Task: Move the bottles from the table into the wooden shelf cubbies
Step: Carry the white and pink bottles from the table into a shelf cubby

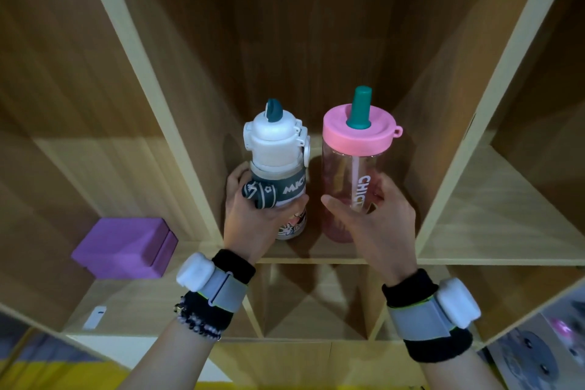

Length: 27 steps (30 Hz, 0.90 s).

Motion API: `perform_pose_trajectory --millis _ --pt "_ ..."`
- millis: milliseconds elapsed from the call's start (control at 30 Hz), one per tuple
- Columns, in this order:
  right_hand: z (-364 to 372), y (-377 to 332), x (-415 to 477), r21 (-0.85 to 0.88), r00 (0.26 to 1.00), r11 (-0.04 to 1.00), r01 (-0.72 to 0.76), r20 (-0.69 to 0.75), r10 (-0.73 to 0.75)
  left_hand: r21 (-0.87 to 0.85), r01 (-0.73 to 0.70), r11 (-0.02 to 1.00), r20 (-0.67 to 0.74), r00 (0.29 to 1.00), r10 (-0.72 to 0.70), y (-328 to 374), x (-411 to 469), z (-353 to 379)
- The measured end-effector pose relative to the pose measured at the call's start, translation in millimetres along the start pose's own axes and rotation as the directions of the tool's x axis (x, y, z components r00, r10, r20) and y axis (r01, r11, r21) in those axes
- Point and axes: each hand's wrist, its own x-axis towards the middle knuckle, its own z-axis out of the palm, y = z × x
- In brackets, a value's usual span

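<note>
Inside the wooden cubby [316,250], the left hand [253,218] clamps the white bottle [278,165] and the right hand [376,218] the pink bottle [354,168] at its three o'clock, upright to stand steadily.

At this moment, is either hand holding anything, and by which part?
Left hand grips the white-capped bottle around its lower body, below the dark band. Right hand wraps the mid-body of the pink-lidded clear bottle. Both stand upright in the middle cubby.

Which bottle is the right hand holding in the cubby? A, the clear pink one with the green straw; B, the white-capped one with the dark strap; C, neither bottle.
A: the right hand wraps the pink bottle; the left hand grips the white-capped bottle.
</note>
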Motion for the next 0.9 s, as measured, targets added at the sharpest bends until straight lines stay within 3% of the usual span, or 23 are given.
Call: perform_pose_trajectory --millis 300,533,667,900 --pt "8.4 14.2 2.0 -0.011 1.0 1.0 0.007 0.001 -0.007 -0.034 0.103 0.994 -0.003 0.995 -0.104 13.0 -8.5 5.4" --pt "8.1 27.2 -11.0 0.123 0.997 0.992 -0.032 0.068 0.024 -0.16 0.156 0.975 0.056 0.987 -0.149 1.6 -8.3 10.5" --pt "12.9 42.9 -17.2 0.034 0.998 0.999 -0.036 0.062 0.034 -0.231 0.204 0.951 0.062 0.979 -0.195 -0.7 -9.2 12.6" --pt "18.1 49.0 -20.3 0.042 0.997 0.998 -0.045 0.061 0.043 -0.213 0.134 0.968 0.016 0.991 -0.134 2.6 -17.5 12.3"
